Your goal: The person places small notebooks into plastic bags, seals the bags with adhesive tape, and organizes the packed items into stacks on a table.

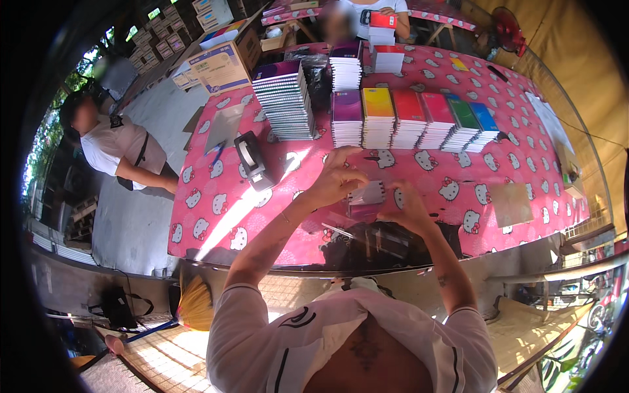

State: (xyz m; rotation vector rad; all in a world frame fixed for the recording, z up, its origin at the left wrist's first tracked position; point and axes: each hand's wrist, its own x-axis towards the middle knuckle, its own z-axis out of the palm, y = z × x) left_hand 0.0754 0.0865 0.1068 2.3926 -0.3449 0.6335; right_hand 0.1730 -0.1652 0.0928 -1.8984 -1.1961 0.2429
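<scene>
A small spiral notebook (365, 194) with pale pages and a purple strip at its near end lies on the table in front of me. My left hand (335, 178) is at its left side, thumb and fingers apart. On the other side, my right hand (409, 211) curves with thumb and forefinger spread. Neither hand visibly grips the notebook; whether thin clear plastic touches the fingers cannot be made out. Below the hands lie shiny clear plastic (342, 226) and a dark plastic sheet or bag (393, 243) at the table's near edge.
Stacked notebooks stand beyond my hands: purple (346, 111), yellow (378, 108), red (409, 108), pink (437, 110), green (464, 116), blue (483, 119). A taller stack (285, 101), a black tape dispenser (254, 160) and a carton (219, 69) are left. One person (124, 147) stands left, another (386, 13) across.
</scene>
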